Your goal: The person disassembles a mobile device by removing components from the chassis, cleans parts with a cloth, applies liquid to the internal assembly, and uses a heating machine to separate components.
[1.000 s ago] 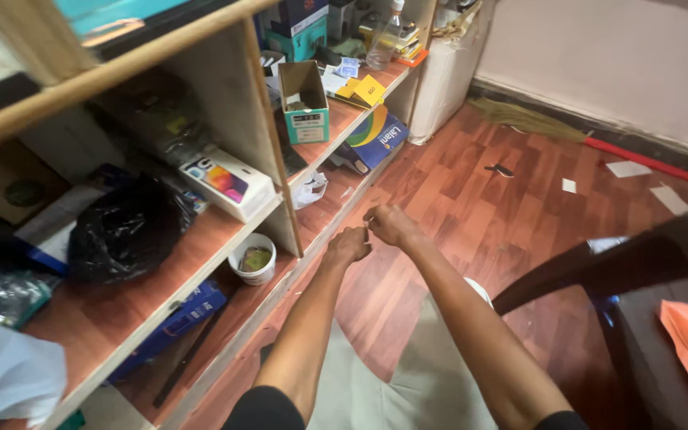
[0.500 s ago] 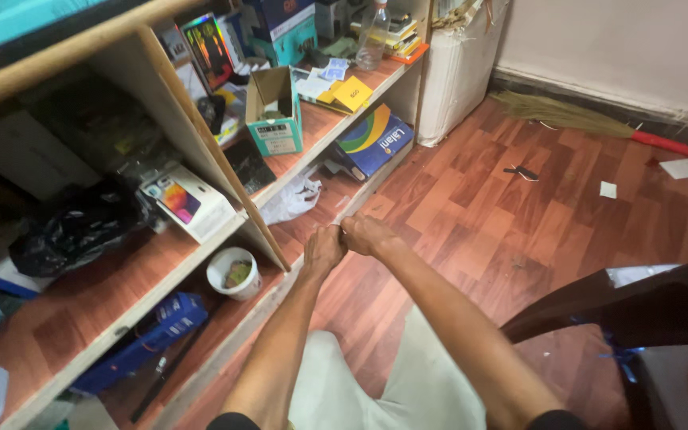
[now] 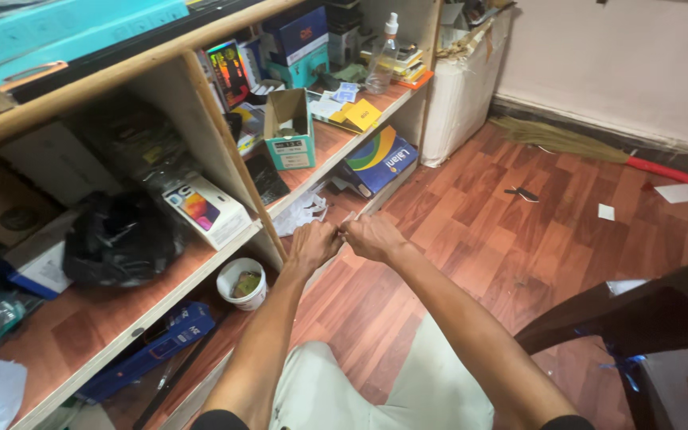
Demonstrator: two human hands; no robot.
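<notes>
Both forearms reach up from the bottom of the frame and meet at centre. The left hand (image 3: 312,245) and right hand (image 3: 373,236) are held together, knuckles nearly touching, fingers curled in tight pinches toward each other. Something small and pale (image 3: 342,228) sits between the fingertips; it is too small to tell what it is, or whether both hands grip it. The hands hover above the wooden floor (image 3: 519,231), just in front of the lower edge of the shelf unit (image 3: 224,167) on the left. Below and left of the left hand, a white cup (image 3: 242,283) stands on the bottom shelf. Above it, a white phone box (image 3: 205,210) lies beside a black plastic bag (image 3: 117,239). Upper centre, an open teal carton (image 3: 290,129) stands on the shelf, with a clear bottle (image 3: 381,57) further back. A broom (image 3: 567,143) lies along the far wall at upper right. A dark chair (image 3: 646,318) occupies the lower right.
</notes>
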